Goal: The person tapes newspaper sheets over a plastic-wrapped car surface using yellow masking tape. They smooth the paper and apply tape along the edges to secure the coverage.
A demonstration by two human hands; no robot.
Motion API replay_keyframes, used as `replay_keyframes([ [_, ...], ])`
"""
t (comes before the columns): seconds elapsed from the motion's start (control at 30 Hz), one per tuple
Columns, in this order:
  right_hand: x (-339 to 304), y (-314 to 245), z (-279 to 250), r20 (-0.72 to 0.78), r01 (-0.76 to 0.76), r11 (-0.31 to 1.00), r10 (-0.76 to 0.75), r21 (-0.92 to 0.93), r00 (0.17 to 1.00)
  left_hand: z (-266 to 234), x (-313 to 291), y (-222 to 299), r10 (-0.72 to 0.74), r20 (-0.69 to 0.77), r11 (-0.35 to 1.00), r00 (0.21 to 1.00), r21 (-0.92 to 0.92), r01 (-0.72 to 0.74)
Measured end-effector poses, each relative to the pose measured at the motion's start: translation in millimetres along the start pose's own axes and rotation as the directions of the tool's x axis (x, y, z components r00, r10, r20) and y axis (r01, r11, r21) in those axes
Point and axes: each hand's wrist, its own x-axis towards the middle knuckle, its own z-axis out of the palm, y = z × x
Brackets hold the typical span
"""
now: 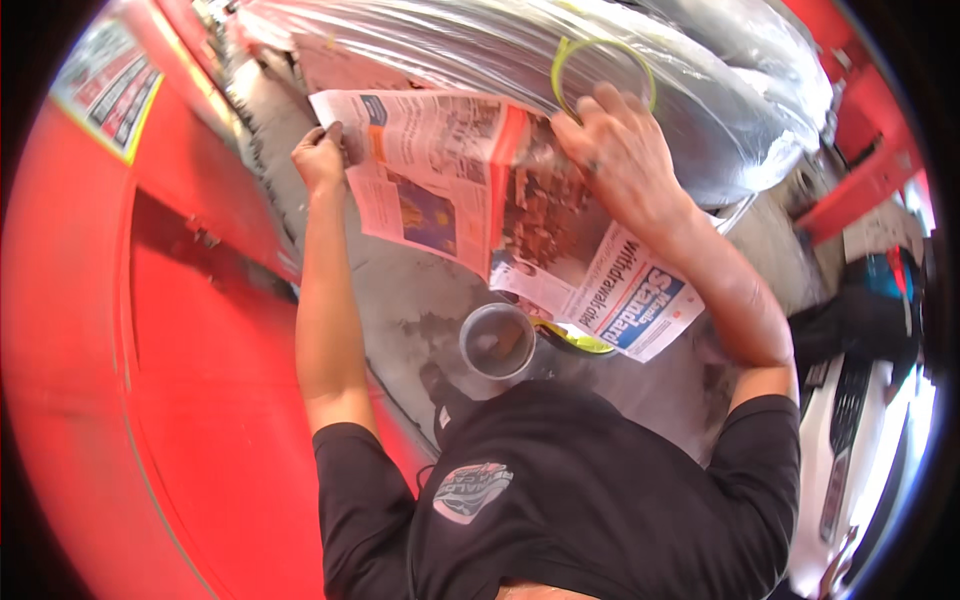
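Observation:
An unfolded newspaper [435, 165] is stretched between my two hands, its printed pages creased and hanging down towards me. My left hand [322, 160] is closed, pinching the sheet's upper left corner. At the upper right edge, my right hand [625, 150] curls its fingers over the paper; the fingertips are partly hidden. A thin yellow-green ring [653, 80] shows just beyond the right fingers, and I cannot tell whether they touch it. Clear plastic sheeting [420, 40] covers a large rounded surface just past the newspaper.
Below the paper stands a round tub [497, 342] on the grey floor [410, 300], with another yellow-green curved thing [580, 341] beside it. Red cabinets [215, 400] line the left. A white car bumper [845, 450] and a dark bundle [855, 325] are at the right.

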Motion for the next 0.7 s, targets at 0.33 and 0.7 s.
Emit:
replay_keyframes([
  [0.33, 52.9, 20.9, 32.5, 0.107, -0.1, 0.967, 0.128, -0.236, 0.986, 117.3, -33.8, 40.5, 0.349, 0.089, 0.905, 0.933, -0.292, -0.311],
  [0.7, 65.0, -29.4, -22.8, -0.051, -0.386, 0.891, 0.385, -0.238, 0.921, 153.0, -111.1, 40.9, 0.512, 0.702, 0.859, 0.495, -0.414, -0.301],
])
